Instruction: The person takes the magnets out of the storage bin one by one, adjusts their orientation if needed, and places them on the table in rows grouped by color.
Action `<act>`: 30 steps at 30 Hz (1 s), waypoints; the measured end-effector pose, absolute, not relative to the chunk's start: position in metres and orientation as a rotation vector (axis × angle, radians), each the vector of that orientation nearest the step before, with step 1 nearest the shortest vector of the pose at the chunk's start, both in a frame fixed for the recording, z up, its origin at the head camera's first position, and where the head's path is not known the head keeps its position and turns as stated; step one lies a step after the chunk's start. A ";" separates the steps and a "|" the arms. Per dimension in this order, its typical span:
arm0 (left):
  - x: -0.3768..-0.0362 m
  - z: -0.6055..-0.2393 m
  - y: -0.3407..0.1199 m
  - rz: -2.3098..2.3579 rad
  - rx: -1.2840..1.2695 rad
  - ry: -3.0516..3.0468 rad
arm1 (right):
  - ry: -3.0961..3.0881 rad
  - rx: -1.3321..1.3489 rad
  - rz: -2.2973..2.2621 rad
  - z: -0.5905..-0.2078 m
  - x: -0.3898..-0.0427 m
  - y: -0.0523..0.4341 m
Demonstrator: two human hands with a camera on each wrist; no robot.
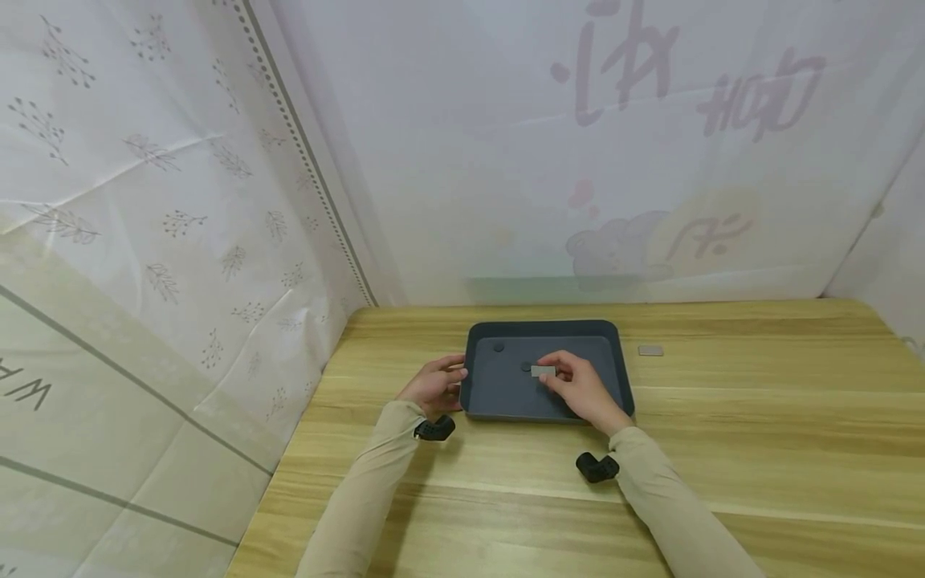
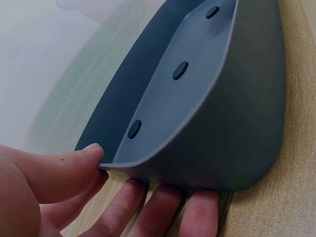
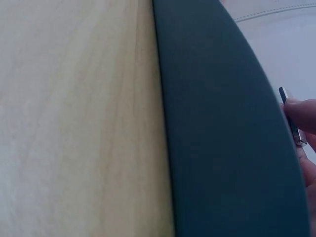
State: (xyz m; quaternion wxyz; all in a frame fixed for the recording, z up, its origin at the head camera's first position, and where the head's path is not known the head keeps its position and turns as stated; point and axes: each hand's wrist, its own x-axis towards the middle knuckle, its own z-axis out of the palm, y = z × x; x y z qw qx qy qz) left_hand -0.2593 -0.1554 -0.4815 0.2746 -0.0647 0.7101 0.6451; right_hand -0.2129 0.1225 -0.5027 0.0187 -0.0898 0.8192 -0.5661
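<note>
A dark grey-blue rectangular tray lies on the wooden table. My left hand grips its left side; in the left wrist view the thumb is at the rim and the fingers touch the outer wall. Over the tray, my right hand pinches a small flat grey rectangular plate between thumb and fingers. That plate is partly hidden by the hand in the right wrist view. Three dark round discs sit apart on the tray floor; only two discs show in the head view.
A second small grey rectangular plate lies on the table to the right of the tray. A printed cloth backdrop rises behind the table's back edge, and a patterned cloth hangs along the left.
</note>
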 end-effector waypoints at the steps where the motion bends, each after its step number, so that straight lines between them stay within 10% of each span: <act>1: -0.259 -0.482 -0.155 1.738 -0.177 1.904 | 2.549 -0.288 -1.754 -0.502 -0.212 0.123; 30: -0.261 -0.484 -0.155 1.766 -0.186 1.878 | 2.582 -0.436 -1.802 -0.473 -0.208 0.172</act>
